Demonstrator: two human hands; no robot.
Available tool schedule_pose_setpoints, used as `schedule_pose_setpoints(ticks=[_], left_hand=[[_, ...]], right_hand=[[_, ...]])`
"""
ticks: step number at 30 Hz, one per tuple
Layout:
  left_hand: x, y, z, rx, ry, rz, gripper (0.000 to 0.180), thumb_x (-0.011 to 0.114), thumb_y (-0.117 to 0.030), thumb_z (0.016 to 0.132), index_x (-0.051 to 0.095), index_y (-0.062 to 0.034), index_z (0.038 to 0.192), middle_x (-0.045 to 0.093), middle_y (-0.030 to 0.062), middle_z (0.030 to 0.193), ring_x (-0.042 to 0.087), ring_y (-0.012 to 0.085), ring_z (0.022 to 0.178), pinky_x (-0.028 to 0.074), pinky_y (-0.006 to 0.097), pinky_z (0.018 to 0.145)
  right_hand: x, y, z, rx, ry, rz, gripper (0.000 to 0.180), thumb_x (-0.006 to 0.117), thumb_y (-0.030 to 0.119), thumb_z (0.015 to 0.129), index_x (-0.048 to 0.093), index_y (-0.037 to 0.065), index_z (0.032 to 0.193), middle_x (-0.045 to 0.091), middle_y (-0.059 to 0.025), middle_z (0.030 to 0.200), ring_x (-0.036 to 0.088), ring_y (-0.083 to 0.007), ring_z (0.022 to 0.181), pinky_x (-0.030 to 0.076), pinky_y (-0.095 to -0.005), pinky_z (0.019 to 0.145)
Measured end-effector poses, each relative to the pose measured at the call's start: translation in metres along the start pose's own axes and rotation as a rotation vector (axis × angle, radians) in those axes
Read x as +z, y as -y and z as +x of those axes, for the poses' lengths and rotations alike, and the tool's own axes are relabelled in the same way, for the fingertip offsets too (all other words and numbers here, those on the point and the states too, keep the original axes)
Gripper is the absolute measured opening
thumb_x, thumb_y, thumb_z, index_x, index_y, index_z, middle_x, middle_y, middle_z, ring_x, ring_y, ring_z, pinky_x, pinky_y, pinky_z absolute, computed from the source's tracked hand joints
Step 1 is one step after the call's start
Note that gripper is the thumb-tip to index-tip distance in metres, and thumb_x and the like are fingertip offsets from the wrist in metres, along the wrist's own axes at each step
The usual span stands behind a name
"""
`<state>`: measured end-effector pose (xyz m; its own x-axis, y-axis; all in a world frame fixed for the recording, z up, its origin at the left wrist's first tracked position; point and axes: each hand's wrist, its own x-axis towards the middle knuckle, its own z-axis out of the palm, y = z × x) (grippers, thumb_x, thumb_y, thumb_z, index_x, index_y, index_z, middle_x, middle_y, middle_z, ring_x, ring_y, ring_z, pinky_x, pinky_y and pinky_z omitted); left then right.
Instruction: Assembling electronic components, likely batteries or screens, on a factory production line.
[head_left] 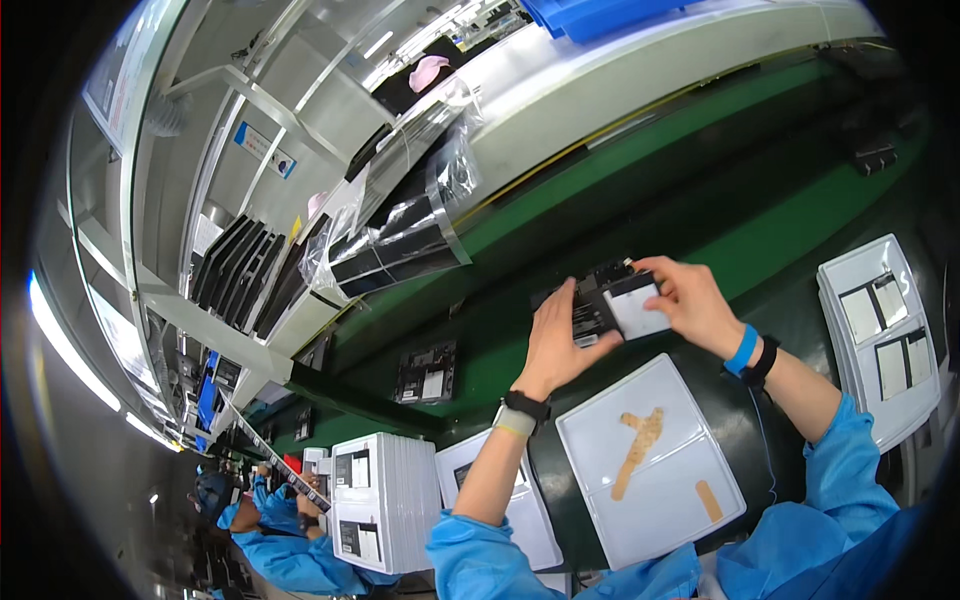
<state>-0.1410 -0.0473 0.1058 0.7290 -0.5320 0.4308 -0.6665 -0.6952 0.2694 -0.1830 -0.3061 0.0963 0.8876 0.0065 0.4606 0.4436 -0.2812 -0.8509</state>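
Both my hands are at a black electronic assembly point(592, 318) above the green work surface. My left hand point(556, 345) grips its left side, fingers extended along it and thumb at the lower edge. My right hand point(692, 302) is closed at the right edge of a flat white-faced rectangular piece point(636, 307), thumb on its face. This piece lies against the assembly's right part; whether it is fastened there cannot be seen. Just below sits a white two-section tray point(655, 385) holding tan strips point(640, 450).
To the left is a tall stack of white trays point(400, 500) with black-and-white pieces; another tray stack point(850, 300) stands far right. A similar black assembly point(427, 372) lies on the green surface. A metal post point(350, 395) crosses left. A co-worker point(285, 530) sits lower left.
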Motion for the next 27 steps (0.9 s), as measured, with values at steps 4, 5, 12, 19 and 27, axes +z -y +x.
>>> schedule_pose_setpoints(ticks=[4,5,12,19,27], left_hand=[[0.105,0.098,-0.033,-0.243,0.225,0.315,0.088,0.062,-0.053,0.1,0.037,0.0107,0.155,0.042,0.034,0.158,0.038,0.0479,0.148,0.034,0.056,0.12],[0.119,0.097,-0.044,-0.205,0.215,0.367,0.084,0.063,-0.049,0.1,0.038,0.0105,0.154,0.041,0.034,0.158,0.039,0.0487,0.148,0.034,0.056,0.121],[0.113,0.068,-0.044,-0.089,0.057,-0.129,0.053,0.073,0.0,0.09,0.053,0.0011,0.139,0.055,0.0244,0.148,0.054,0.0419,0.137,0.045,0.047,0.115],[0.089,0.083,-0.032,-0.393,-0.084,-0.598,0.06,0.068,0.018,0.089,0.052,-0.0001,0.143,0.065,0.0173,0.137,0.075,0.0215,0.108,0.062,0.029,0.09],[0.035,0.113,-0.024,-0.225,-0.03,-0.191,0.09,0.091,-0.014,0.077,0.044,-0.0018,0.153,0.053,0.0236,0.153,0.049,0.0382,0.144,0.044,0.047,0.119]], right_hand=[[-0.012,-0.071,0.026,0.003,-0.057,-0.207,0.053,0.081,-0.005,0.078,0.068,0.002,0.129,0.067,-0.0166,0.086,0.068,-0.029,0.073,0.056,-0.0393,0.07],[-0.011,-0.092,0.033,0.047,-0.068,-0.294,0.053,0.082,-0.004,0.077,0.067,0.001,0.128,0.066,-0.0169,0.085,0.068,-0.0297,0.073,0.055,-0.0404,0.071],[0.01,-0.122,0.067,0.127,-0.117,-0.414,0.049,0.082,0.002,0.077,0.067,0.0,0.124,0.069,-0.0193,0.076,0.071,-0.0399,0.079,0.056,-0.046,0.074],[0.05,-0.142,0.087,0.069,-0.005,-0.382,0.049,0.084,0.007,0.076,0.066,0.0,0.12,0.072,-0.0232,0.083,0.073,-0.0422,0.086,0.058,-0.0468,0.077],[0.097,-0.138,0.088,-0.039,0.242,-0.297,0.045,0.083,0.007,0.079,0.066,-0.001,0.119,0.074,-0.0211,0.09,0.073,-0.041,0.09,0.058,-0.0457,0.081]])
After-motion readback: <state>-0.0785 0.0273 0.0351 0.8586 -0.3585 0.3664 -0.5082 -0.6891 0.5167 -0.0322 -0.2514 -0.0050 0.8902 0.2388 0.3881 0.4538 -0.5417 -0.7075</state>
